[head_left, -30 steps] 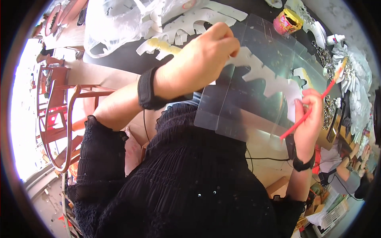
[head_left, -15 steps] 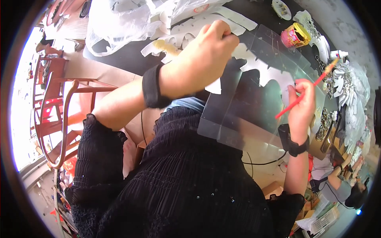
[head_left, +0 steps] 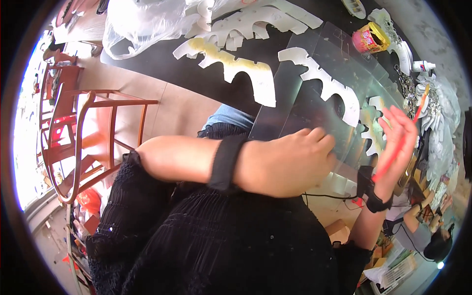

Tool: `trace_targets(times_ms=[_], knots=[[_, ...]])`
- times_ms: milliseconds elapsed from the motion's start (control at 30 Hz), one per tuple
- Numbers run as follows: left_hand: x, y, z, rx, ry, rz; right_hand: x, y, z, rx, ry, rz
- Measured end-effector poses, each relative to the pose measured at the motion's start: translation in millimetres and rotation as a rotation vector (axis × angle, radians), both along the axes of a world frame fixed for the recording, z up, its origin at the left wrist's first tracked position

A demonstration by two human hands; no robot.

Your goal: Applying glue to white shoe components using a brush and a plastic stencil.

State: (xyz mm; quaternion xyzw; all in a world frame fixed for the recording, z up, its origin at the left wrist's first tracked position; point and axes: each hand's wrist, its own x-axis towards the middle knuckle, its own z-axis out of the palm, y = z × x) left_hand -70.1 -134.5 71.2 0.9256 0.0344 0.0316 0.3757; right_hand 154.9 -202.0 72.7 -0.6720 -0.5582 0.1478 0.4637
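Head view: left hand (head_left: 290, 164) dropped from table, fingers pressing clear sheet (head_left: 314, 105); right hand (head_left: 398, 142) fingers clamp red brush (head_left: 400, 142).

1 view only: a fisheye camera on the person's head, facing steeply down and forward. It sits very near the body, so the black garment (head_left: 221, 246) fills the lower centre of the frame. The dark table (head_left: 275, 54) curves across the top and upper right; a wooden chair (head_left: 93, 137) shows at left.
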Motion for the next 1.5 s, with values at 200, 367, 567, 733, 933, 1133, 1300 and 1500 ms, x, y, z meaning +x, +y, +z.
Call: trace_targets(times_ms=[200, 367, 567, 733, 933, 1133, 1300, 1500], knots=[[41.8, 11.7, -41.9, 0.468, -0.185, 0.377, 47.2, -7.4, 47.3, 0.158, 0.222, 0.041], [52.4, 19.3, -54.9, 0.408, -0.067, 0.369, 80.8, 22.4, 70.8, 0.046, 0.525, 0.069], [50.6, 17.4, -61.3, 0.452, 0.016, 0.331, 66.1, 74.2, 78.5, -0.143, 0.402, -0.066], [51.7, 17.2, -62.7, 0.499, 0.047, 0.327, 57.6, 86.5, 65.8, -0.152, 0.374, -0.060], [57.3, 21.4, -58.8, 0.472, 0.060, 0.322, 60.9, 110.2, 31.8, -0.204, -0.174, 0.058], [55.3, 21.9, -61.3, 0.486, 0.036, 0.331, 77.5, 137.6, 8.7, -0.257, -0.110, -0.005], [53.7, 21.7, -64.3, 0.498, 0.025, 0.321, 73.0, 148.4, 8.5, -0.224, 0.207, -0.167], [55.6, 19.6, -65.3, 0.516, 0.021, 0.317, 87.0, 137.4, 4.5, -0.091, 0.806, -0.255]])
